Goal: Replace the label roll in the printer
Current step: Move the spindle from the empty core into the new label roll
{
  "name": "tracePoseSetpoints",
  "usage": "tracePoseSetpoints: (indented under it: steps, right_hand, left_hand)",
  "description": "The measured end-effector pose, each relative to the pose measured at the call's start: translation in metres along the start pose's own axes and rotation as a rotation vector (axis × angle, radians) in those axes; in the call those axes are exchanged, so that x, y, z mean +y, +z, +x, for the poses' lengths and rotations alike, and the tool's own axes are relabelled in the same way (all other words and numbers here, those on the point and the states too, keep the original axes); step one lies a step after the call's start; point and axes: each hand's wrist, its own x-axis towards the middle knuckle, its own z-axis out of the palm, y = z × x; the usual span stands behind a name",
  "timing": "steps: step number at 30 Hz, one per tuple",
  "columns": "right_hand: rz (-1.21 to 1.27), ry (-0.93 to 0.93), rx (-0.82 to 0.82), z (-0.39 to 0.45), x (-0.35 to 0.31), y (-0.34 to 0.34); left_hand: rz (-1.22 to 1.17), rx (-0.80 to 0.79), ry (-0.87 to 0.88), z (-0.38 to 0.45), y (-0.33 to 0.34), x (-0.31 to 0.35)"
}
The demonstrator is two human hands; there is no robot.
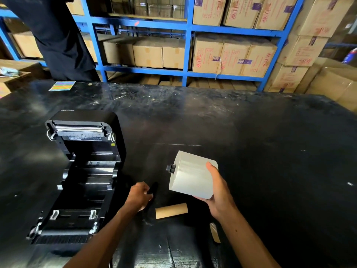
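A black label printer stands open at the left of the black table, lid tilted back, roll bay bare. My right hand holds a full white label roll above the table, right of the printer. A black spindle end sticks out of the roll's left side. My left hand rests on the table beside the printer, fingers closed on a black plastic part. An empty brown cardboard core lies between my hands.
A scrap of brown backing paper lies near my right forearm. A colourful card sits at the table's far left edge. A person in dark clothes stands behind it. Blue shelves with cardboard boxes line the back.
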Motion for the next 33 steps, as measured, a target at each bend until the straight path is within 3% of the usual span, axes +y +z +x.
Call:
tracePoseSetpoints:
  steps: [4, 7, 13, 20, 33]
  right_hand:
    - [-0.01, -0.02, 0.003, 0.0, -0.001, -0.002]
    - [-0.011, -0.033, -0.002, 0.0, -0.002, -0.001]
    - [-0.029, -0.052, -0.027, 0.001, -0.001, 0.0]
    - [-0.086, -0.138, -0.029, 0.001, 0.0, 0.002]
    - [-0.218, -0.227, -0.144, 0.008, 0.011, 0.032]
  left_hand:
    - [-0.564, 0.134, -0.004, -0.016, -0.021, 0.036]
    - [-0.768, 0.175, 0.122, -0.04, -0.034, 0.065]
    - [-0.704, 0.15, 0.261, -0.069, -0.035, 0.079]
    - [-0.855, 0.036, 0.325, -0.075, -0.036, 0.077]
    - [-0.776, 0.151, 0.361, -0.075, -0.067, 0.055]
